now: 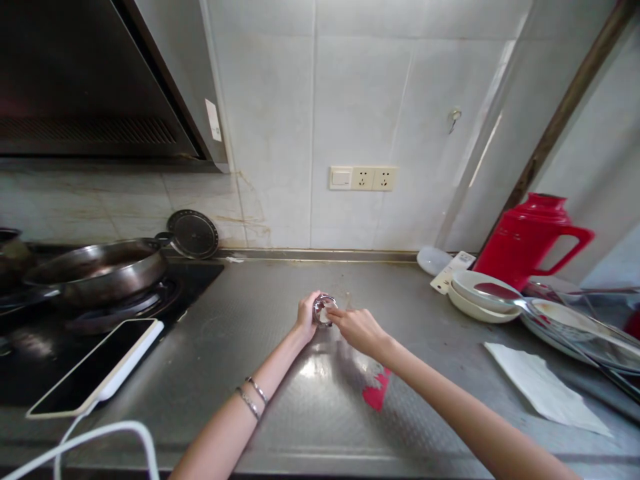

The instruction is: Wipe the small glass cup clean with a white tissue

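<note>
Over the middle of the steel counter, my left hand [306,315] is wrapped around a small round cup with a shiny metal rim [320,303]. Its mouth faces me. From the right, my right hand [363,330] reaches to that mouth, fingers pinched on a small white piece [326,311] that looks like paper or tissue. The fingertips touch the inside or the rim; exactly which I cannot tell. Beneath my right forearm lies a torn pink-red and clear wrapper [375,392] on the counter.
At left, a steel pan [100,277] sits on the black stove, with a white-cased phone [97,367] and its cable in front. At right stand a red thermos jug [530,237], stacked white bowls [483,303], a plate [585,327] with utensils, and a white paper sheet [545,387].
</note>
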Demonstrator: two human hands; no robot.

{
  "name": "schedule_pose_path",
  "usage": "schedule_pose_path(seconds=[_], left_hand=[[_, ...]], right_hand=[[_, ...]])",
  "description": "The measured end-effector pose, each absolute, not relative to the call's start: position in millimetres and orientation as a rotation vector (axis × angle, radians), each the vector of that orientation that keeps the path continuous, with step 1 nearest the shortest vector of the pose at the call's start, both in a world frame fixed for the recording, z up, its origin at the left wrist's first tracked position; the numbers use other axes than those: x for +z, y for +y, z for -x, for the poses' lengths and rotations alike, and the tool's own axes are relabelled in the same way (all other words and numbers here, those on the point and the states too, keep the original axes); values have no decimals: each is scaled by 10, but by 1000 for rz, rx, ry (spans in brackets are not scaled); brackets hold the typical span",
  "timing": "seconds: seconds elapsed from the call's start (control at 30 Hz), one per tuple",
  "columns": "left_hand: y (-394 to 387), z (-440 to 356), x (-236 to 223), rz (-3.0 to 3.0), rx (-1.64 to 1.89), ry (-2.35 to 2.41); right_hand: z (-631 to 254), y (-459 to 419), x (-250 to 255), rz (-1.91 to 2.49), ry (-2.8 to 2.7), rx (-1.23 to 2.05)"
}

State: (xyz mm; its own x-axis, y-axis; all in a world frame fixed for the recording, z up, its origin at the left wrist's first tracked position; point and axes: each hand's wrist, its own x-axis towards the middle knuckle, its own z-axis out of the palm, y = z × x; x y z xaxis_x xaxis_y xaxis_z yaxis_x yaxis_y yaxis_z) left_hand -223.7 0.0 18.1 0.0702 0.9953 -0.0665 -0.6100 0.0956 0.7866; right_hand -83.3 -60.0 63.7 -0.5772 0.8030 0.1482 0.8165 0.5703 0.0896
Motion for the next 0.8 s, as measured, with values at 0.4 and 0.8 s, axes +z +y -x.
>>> schedule_pose_path(seconds=[0.4,0.8], left_hand=[[-76,2193,181,-584,1437,661],[42,2451,231,-516,1068,400]], right_hand=[[1251,-702,131,1310,-1974,331],[846,-619,593,1188,-2695,-156]])
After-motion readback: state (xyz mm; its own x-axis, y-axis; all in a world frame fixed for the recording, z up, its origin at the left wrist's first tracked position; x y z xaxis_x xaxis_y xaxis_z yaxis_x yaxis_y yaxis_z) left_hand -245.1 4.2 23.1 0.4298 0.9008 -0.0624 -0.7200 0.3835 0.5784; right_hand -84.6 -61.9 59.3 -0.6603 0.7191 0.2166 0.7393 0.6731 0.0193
